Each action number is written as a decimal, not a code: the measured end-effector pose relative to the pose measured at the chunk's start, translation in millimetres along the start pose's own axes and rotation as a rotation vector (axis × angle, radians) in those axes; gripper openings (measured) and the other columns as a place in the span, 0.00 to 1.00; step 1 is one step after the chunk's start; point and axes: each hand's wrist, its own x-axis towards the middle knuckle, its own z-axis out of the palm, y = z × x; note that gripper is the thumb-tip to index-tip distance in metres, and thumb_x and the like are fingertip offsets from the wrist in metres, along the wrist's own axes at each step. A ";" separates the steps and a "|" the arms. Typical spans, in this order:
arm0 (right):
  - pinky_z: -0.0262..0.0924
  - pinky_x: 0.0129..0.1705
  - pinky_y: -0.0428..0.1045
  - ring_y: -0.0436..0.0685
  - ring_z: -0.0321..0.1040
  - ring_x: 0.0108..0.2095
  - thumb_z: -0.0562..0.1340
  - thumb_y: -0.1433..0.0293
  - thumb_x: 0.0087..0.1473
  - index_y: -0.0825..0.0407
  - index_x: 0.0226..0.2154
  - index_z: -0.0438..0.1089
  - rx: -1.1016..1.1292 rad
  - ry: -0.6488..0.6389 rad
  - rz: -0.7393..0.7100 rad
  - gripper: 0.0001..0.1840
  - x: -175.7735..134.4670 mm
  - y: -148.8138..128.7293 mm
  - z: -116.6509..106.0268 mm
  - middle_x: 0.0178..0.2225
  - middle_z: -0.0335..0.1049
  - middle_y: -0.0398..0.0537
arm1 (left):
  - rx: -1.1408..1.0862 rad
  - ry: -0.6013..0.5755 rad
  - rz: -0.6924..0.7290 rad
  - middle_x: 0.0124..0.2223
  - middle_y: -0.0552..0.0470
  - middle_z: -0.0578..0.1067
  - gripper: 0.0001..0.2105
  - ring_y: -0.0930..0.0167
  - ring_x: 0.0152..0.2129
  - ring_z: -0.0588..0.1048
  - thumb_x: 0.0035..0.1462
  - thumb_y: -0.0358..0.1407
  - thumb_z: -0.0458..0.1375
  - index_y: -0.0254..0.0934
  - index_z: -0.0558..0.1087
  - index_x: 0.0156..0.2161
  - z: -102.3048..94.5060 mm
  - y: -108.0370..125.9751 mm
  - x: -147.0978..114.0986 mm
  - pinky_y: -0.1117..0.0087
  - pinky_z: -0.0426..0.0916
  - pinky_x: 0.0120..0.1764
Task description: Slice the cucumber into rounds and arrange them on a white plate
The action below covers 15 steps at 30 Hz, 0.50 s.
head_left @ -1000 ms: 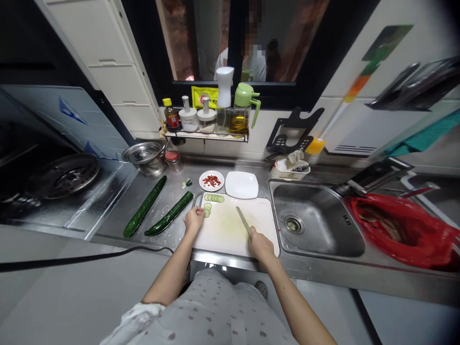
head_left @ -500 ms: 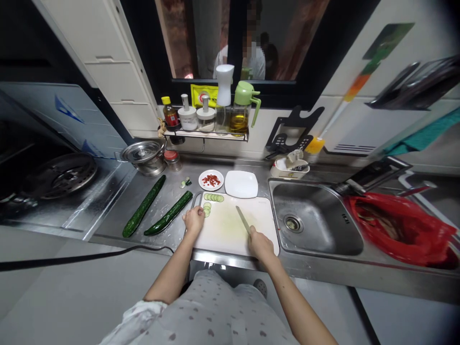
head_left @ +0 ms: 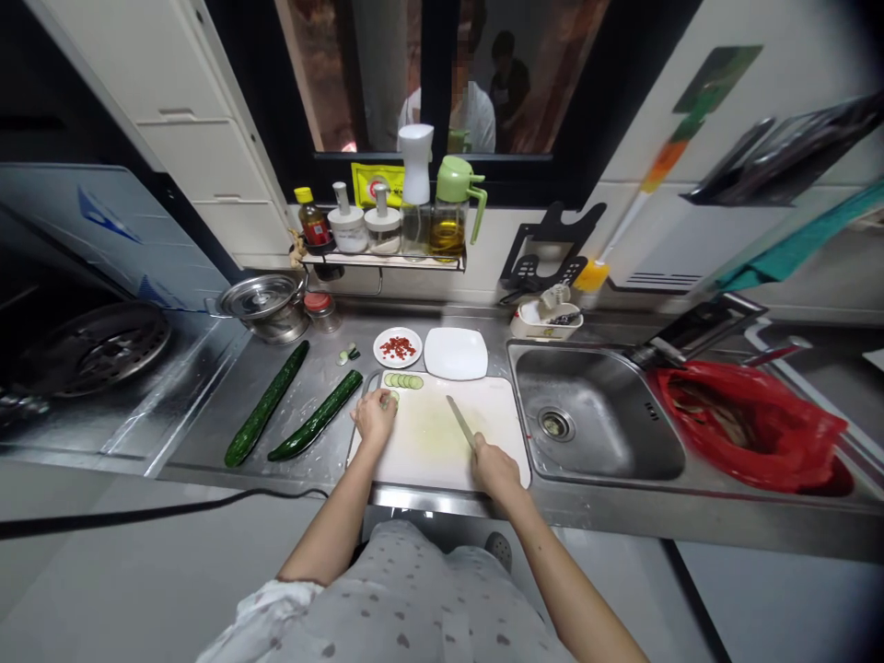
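Observation:
A white cutting board [head_left: 442, 465] lies on the steel counter, its middle wet and tinged green. My right hand [head_left: 495, 468] is closed round the handle of a knife [head_left: 460, 420], whose blade points away and to the left, low over the board. At the board's left edge my left hand [head_left: 375, 419] has its fingers bent and closed on a few cucumber slices [head_left: 392, 398], which it partly hides. Just beyond, more cucumber slices [head_left: 403, 380] overlap in a short row. To the left lie a whole cucumber [head_left: 268, 403] and a second cucumber [head_left: 316, 416].
Behind the board stand a plate of chopped red pieces [head_left: 398, 347] and a square white plate [head_left: 456, 354]. Cucumber end bits [head_left: 349, 354] lie near them. A sink [head_left: 600, 442] adjoins on the right, with a red bag [head_left: 752, 428] beyond. A lidded pot [head_left: 262, 308] stands back left.
My left hand has moved slightly forward over the near slices, covering more of them. The knife stays in my right hand in about the same place. The view has shifted a little to the right.

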 end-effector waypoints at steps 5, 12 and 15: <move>0.56 0.37 0.50 0.60 0.71 0.43 0.46 0.74 0.59 0.53 0.49 0.58 0.000 -0.002 0.001 0.17 2.1 0.9 2.3 0.41 0.73 0.58 | 0.050 -0.040 0.099 0.47 0.48 0.74 0.13 0.60 0.46 0.68 0.57 0.40 0.53 0.46 0.74 0.46 12.1 29.9 12.1 0.58 0.56 0.48; 0.56 0.38 0.50 0.60 0.70 0.43 0.46 0.75 0.58 0.53 0.49 0.58 0.013 -0.022 0.010 0.17 2.4 1.0 2.0 0.40 0.72 0.58 | 0.234 -0.122 0.212 0.50 0.44 0.71 0.17 0.59 0.50 0.64 0.58 0.41 0.53 0.46 0.72 0.51 21.4 50.8 27.4 0.58 0.54 0.49; 0.56 0.38 0.50 0.60 0.71 0.43 0.46 0.75 0.58 0.53 0.49 0.58 0.019 -0.006 0.004 0.17 2.1 1.1 2.5 0.40 0.73 0.58 | 0.293 -0.136 0.235 0.49 0.44 0.71 0.16 0.58 0.49 0.64 0.58 0.41 0.53 0.46 0.73 0.50 25.5 51.2 32.5 0.57 0.54 0.49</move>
